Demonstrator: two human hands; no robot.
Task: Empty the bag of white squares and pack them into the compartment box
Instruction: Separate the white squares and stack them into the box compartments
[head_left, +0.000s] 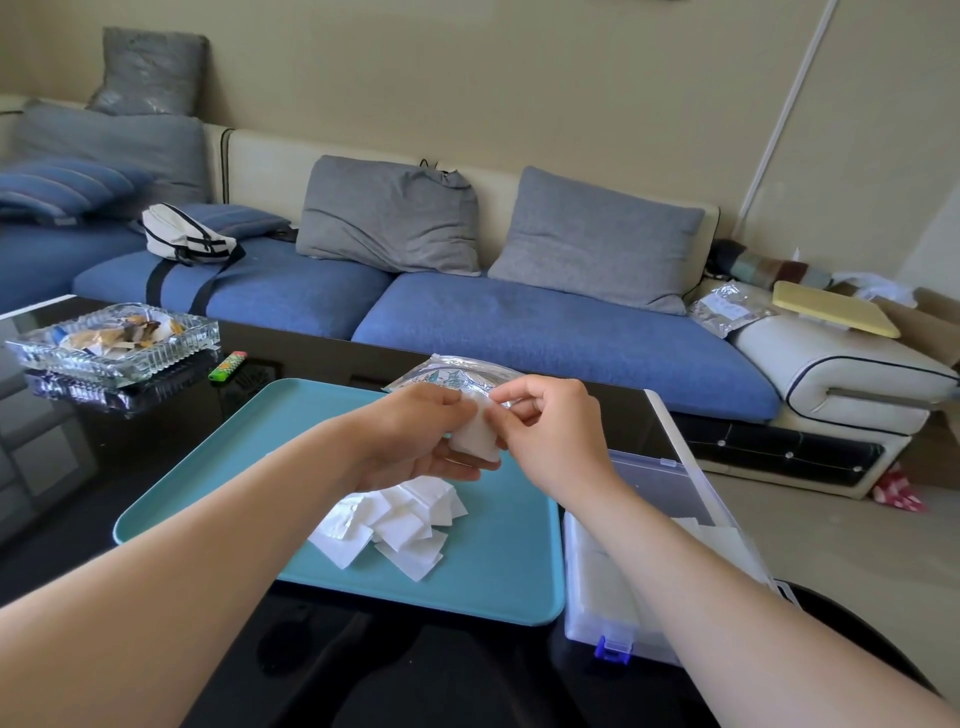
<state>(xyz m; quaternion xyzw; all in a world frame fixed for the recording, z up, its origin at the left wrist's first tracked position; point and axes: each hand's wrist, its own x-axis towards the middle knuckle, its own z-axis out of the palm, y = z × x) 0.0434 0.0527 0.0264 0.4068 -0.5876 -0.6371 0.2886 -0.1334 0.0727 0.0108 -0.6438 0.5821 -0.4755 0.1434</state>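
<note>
1. Both forearms are reaching in from the bottom edge over the glossy black desk (130, 467)
2. Compartment box (613, 603) is sitting on the desk just right of the tray. It's clear plastic with a blue latch (614, 649) on the near wall and the lid standing up at the far side. The right forearm is crossing over it. Something white is showing through the plastic, can't tell which compartment
3. Teal tray (498, 577) is lying flat on the desk. A loose pile of white squares (384, 525) is lying on it, pieces overlapping, right under the left hand
4. Left hand (415, 441) is hovering above the tray, fingers (457, 464) curling under a small stack (475, 434) of squares and gripping it from below
5. Right hand (550, 436) is meeting it: thumb and forefinger are pinching the top edge of the same small stack, other fingers curling in
6. Bag (457, 371) is lying just behind the hands at the tray's far rim. It's clear with a print and partly hidden, contents can't tell
7. Further left on the desk, a green lighter (227, 366) is lying beside a glass ashtray (111, 338)
8. Sofa (519, 322) is running behind the desk, with blue seats and grey cushions, and a white pouch (182, 234) is lying on it at left
</note>
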